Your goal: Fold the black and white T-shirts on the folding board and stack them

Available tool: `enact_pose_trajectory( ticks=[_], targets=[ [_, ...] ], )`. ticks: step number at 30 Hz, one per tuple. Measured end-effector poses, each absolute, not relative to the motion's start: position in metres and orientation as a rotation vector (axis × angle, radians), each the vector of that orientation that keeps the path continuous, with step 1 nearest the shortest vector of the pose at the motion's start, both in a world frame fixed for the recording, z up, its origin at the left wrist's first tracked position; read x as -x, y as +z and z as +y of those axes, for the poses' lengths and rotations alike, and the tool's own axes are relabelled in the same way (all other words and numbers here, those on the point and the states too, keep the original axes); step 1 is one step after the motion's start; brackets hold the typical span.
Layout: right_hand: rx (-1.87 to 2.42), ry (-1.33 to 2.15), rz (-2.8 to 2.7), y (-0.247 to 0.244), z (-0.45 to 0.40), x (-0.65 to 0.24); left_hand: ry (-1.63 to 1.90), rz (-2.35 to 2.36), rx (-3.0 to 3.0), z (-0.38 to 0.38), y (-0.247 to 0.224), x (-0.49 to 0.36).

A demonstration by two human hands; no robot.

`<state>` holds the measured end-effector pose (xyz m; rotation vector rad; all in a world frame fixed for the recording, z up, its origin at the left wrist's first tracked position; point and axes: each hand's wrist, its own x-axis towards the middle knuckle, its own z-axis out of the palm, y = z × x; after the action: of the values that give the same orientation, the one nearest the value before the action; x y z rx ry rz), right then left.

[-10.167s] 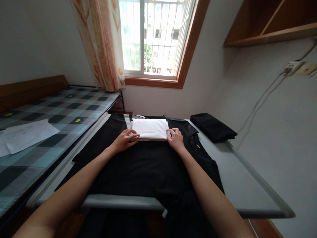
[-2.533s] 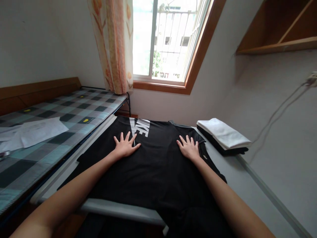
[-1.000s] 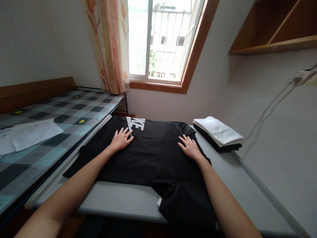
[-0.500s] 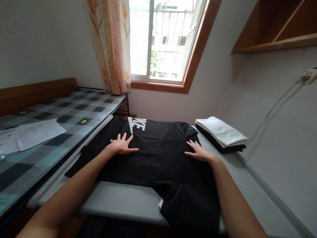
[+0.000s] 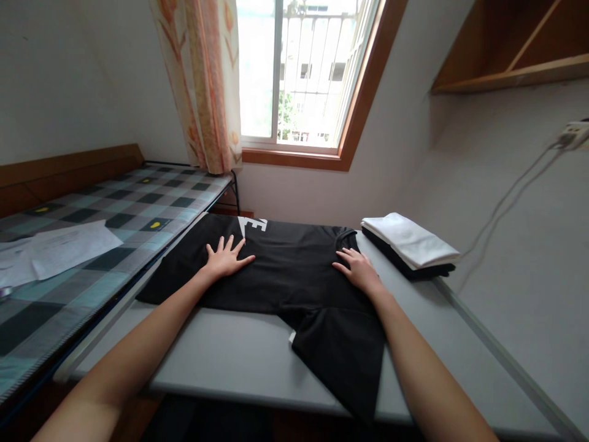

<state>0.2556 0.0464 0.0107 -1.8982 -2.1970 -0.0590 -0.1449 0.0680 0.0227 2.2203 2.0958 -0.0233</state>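
Note:
A black T-shirt (image 5: 285, 270) with a white print lies spread sideways across the grey table (image 5: 221, 356). Its collar is to the right, and one sleeve reaches toward the table's near edge. My left hand (image 5: 225, 258) rests with fingers spread on the shirt's body, just below the white print. Near the collar, my right hand (image 5: 359, 270) lies open on the cloth, palm down. Part of the print bends out of sight at the shirt's far edge.
A stack of folded clothes (image 5: 409, 242), white over black, sits at the table's right. Along the left stands a bed with a checked mattress (image 5: 138, 215) and papers (image 5: 73, 248) on it. A window (image 5: 304, 80) with a curtain (image 5: 202, 92) is behind; a shelf (image 5: 515, 73) hangs upper right.
Both hands and the shirt have slid away from me across the table. The near hem sits farther from the table's front edge, and less of the print shows.

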Motion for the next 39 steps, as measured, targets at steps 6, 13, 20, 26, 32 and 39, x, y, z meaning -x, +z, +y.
enact_pose_trajectory(
  ticks=[6,13,20,26,32,39],
  targets=[
    [1.952,0.033,-2.206,0.023,0.031,-0.237,0.154,1.855,-2.437,0.051,0.024,0.132],
    [2.043,0.118,-2.232,0.013,0.035,-0.233,0.019,1.699,-2.48,0.053,0.02,0.124],
    [1.902,-0.007,-2.151,0.0,0.045,-0.238,0.132,1.704,-2.528,0.064,0.013,0.128],
    [1.886,-0.044,-2.055,-0.007,0.046,-0.249,0.209,1.706,-2.566,0.061,0.008,0.13],
    [1.841,-0.042,-2.021,-0.005,0.045,-0.253,0.214,1.697,-2.568,0.062,0.008,0.129],
    [1.912,-0.096,-1.958,0.016,0.034,-0.246,0.496,1.804,-2.614,0.048,0.016,0.121]
  ],
)
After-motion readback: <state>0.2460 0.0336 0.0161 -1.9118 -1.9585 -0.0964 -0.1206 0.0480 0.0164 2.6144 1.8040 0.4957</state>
